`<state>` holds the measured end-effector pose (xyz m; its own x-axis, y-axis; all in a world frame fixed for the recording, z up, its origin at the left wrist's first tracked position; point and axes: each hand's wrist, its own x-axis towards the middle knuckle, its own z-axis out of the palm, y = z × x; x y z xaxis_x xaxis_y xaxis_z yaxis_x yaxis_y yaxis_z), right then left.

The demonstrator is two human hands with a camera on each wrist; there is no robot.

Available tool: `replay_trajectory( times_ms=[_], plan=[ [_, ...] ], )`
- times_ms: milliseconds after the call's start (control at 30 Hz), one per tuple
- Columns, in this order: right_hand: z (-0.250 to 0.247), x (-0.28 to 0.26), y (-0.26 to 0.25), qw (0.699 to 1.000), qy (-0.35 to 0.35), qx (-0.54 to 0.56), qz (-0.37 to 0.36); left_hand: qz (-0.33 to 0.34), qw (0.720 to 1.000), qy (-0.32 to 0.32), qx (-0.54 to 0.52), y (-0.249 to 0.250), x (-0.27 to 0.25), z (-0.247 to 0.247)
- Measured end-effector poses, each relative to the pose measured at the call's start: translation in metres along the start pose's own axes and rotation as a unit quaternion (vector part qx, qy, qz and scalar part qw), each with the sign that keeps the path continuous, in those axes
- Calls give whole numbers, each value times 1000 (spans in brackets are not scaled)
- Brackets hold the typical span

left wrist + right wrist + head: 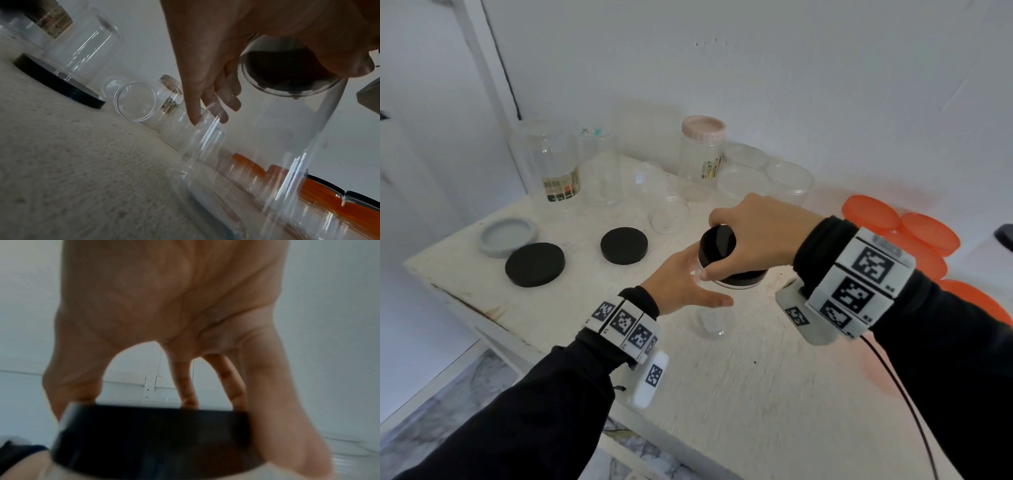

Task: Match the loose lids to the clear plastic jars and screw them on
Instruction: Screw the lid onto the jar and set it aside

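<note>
A clear jar (714,322) stands mid-table with a black lid (736,277) on its mouth. My right hand (739,233) grips that lid from above; the right wrist view shows its fingers (267,394) spread round the lid (154,434). My left hand (688,281) is at the jar's left side, with the jar between its thumb and its straight fingers (197,105). Through the jar wall (267,146) the lid's underside (287,71) shows dark. Two loose black lids (534,264) (624,245) and a grey lid (508,236) lie to the left.
Several open clear jars (558,161) stand along the back wall, one lying on its side (664,205). A jar with a pink lid (703,128) stands behind. Orange lids (900,222) are piled at the right. The table's edge (465,301) runs along the left front.
</note>
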<state>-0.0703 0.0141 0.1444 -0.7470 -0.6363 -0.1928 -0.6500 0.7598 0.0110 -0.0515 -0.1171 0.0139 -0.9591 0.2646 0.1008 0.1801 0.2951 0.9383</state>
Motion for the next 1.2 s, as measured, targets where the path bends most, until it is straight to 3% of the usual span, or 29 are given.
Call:
replay_trajectory(
  times_ms=[67, 200, 233, 300, 467, 567, 733, 967, 1100, 1200],
  plan=[
    [-1, -1, 2, 1000, -6, -1, 5, -2, 1000, -1, 4, 0, 0, -1],
    [-12, -6, 11, 987, -148, 12, -54, -6, 1000, -6, 19, 2, 1, -3],
    [-12, -7, 11, 985, -157, 10, -76, -8, 1000, -10, 21, 2, 1, -4],
    [-9, -4, 11, 988, -123, 0, -93, -7, 1000, -12, 20, 3, 1, -4],
    [0, -7, 8, 999, 10, 12, -40, 4, 1000, -3, 3, 4, 0, 0],
    [-1, -8, 5, 999, 3, -14, -34, -1, 1000, -6, 3, 2, 1, -1],
    [-7, -9, 16, 991, -108, 19, -76, -3, 1000, 0, 23, 2, 1, 1],
    [9, -5, 9, 998, 54, -19, -20, 2, 1000, 17, 14, 4, -1, 7],
    [5, -8, 14, 999, -36, -7, -15, -4, 1000, 12, 25, 4, -1, 8],
    [-4, -14, 20, 989, -107, 51, -91, -7, 999, 21, 39, 4, -1, 8]
  ],
)
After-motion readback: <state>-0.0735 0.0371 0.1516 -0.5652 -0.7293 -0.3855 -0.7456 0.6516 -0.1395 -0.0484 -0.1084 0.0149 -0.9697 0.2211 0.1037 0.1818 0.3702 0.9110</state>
